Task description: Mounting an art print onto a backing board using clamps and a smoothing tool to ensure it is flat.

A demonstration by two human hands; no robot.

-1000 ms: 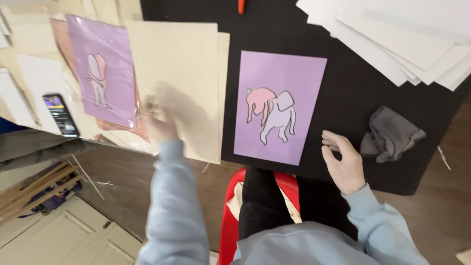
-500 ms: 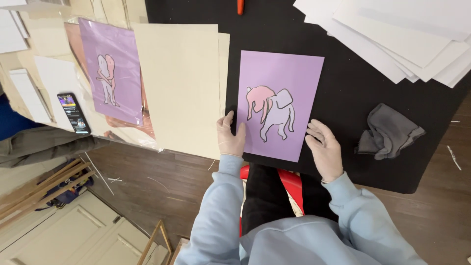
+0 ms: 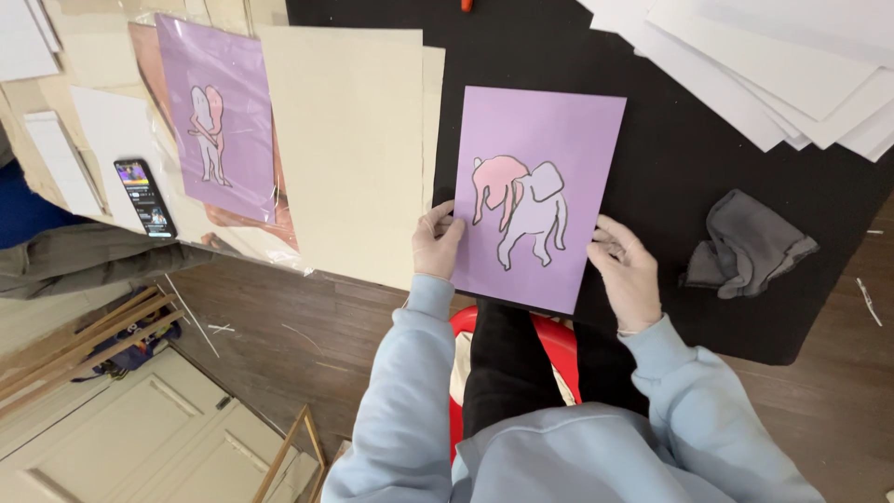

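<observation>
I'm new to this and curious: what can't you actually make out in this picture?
- Head view: phone screen is too small to tell what it shows.
- Orange thing is cut off by the top edge.
- White sheets run past the right edge.
- Left hand and right hand cover the purple sheet's side edges.

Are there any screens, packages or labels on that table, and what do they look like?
Phone: lying flat at the far left on pale paper, a slim black rectangle with its screen lit in purple and mixed colours.
Clear plastic sleeve: left of the cream sheets, a glossy wrap around a purple picture card.
No labels or signs show.
</observation>
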